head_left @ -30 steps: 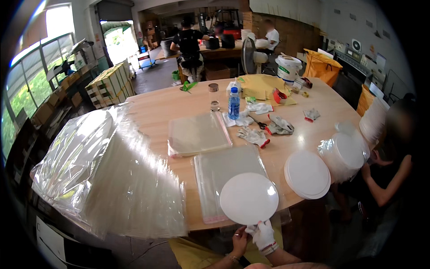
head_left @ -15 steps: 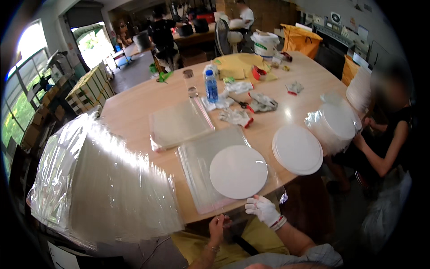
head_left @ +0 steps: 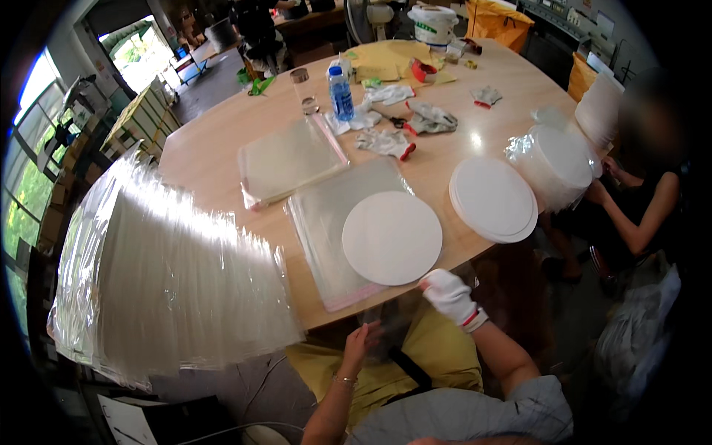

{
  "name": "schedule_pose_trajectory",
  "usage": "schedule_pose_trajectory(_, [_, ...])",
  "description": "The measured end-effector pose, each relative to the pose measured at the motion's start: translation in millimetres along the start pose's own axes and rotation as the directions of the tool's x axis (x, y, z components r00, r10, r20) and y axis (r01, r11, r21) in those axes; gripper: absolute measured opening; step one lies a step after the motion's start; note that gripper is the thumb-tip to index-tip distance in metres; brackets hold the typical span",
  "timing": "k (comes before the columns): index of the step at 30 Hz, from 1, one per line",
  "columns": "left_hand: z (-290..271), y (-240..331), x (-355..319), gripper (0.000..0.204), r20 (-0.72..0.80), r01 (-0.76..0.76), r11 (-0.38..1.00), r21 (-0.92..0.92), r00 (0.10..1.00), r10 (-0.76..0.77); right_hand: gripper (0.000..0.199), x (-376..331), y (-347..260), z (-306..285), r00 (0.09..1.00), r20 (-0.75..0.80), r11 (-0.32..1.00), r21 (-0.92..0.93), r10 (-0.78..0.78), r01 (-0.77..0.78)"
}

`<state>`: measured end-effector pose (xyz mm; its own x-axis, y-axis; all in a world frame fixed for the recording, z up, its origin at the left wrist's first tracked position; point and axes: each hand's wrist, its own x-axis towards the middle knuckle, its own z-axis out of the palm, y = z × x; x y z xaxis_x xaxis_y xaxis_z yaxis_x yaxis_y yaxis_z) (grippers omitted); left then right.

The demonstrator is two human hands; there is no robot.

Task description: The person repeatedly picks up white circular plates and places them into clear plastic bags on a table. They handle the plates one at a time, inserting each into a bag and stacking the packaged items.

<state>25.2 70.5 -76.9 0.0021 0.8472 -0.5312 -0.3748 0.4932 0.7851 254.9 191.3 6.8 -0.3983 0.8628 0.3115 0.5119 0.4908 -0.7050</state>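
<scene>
A round white disc [head_left: 391, 239] rests over a stack of clear plastic bags [head_left: 315, 245] with a pink strip along the near edge; whether a film covers the disc I cannot tell. My right hand [head_left: 450, 298], in a white knit glove with a red-edged cuff, is closed just off the disc's near right edge. What its fingers hold is hidden. Bare and a little blurred, my left hand [head_left: 359, 347] is below the table edge with its fingers stretched out, nearest the bags' near edge. Right of the disc lies a pile of white discs [head_left: 493, 199].
A large heap of clear bags [head_left: 185, 289] overhangs the table's left side. Another bag stack [head_left: 291, 161], a blue-labelled bottle [head_left: 340, 95], work gloves [head_left: 387, 143] and a red tape dispenser [head_left: 423, 70] lie farther back. Wrapped discs [head_left: 560, 167] stand beside a seated co-worker [head_left: 653, 200].
The view has tipped down, so the table sits higher in it. My right hand's spread fingers have curled closed. My left hand's fingers have gone from a pinch to stretched out.
</scene>
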Motion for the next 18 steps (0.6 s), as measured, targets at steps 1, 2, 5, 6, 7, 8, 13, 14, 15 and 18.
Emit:
schedule_pose_trajectory(1, [-0.6,-1.9,-2.4,0.044,0.028,0.007,1.000,-0.030,1.000,-0.006,0.008,-6.8,-7.2,22.6,0.999,0.052,0.997,0.074,-0.018,0.014])
schedule_pose_trajectory(2, [-2.0,-4.8,-3.8,0.043,0.030,0.032,0.998,-0.045,0.999,-0.030,0.008,-13.9,-14.6,45.3,0.995,0.091,0.989,0.143,-0.045,0.032])
schedule_pose_trajectory(5, [-10.6,-25.9,-0.2,0.040,-0.022,0.046,0.988,-0.146,0.998,-0.050,0.011,-18.8,-46.9,85.6,0.977,0.191,0.993,-0.047,-0.095,0.105])
schedule_pose_trajectory(6, [-16.9,-42.0,5.7,0.039,-0.070,0.026,0.979,-0.203,0.997,-0.041,0.012,-19.5,-56.3,94.7,0.970,0.234,0.994,-0.072,-0.059,0.078])
schedule_pose_trajectory(7, [-17.2,-45.9,8.6,0.039,-0.110,0.008,0.967,-0.253,0.993,-0.037,0.013,-20.3,-60.7,101.3,0.954,0.300,0.991,-0.125,-0.013,0.053])
schedule_pose_trajectory(8, [-19.0,-48.9,11.3,0.038,-0.150,-0.028,0.966,-0.256,0.989,-0.012,0.013,-19.5,-63.1,105.2,0.924,0.380,0.990,-0.141,0.032,0.024])
schedule_pose_trajectory(13, [13.5,-17.2,-5.4,0.037,-0.243,-0.045,0.967,-0.252,0.970,-0.018,0.009,-5.4,-8.2,23.8,0.853,0.383,0.934,0.193,-0.354,0.301])
schedule_pose_trajectory(14, [16.1,-7.8,-7.6,0.037,-0.245,-0.052,0.961,-0.271,0.969,-0.017,0.006,-6.6,22.8,-29.0,0.967,0.152,0.977,0.092,-0.206,0.194])
schedule_pose_trajectory(15, [11.6,-7.7,-8.3,0.038,-0.267,-0.044,0.972,-0.231,0.963,-0.020,0.008,-5.2,20.3,-93.6,0.950,-0.135,0.959,0.043,0.283,-0.280])
schedule_pose_trajectory(18, [4.2,-11.2,-5.1,0.038,-0.179,-0.071,0.990,-0.119,0.983,0.049,0.021,-129.0,172.3,-249.7,0.436,-0.899,0.372,-0.398,0.021,-0.839])
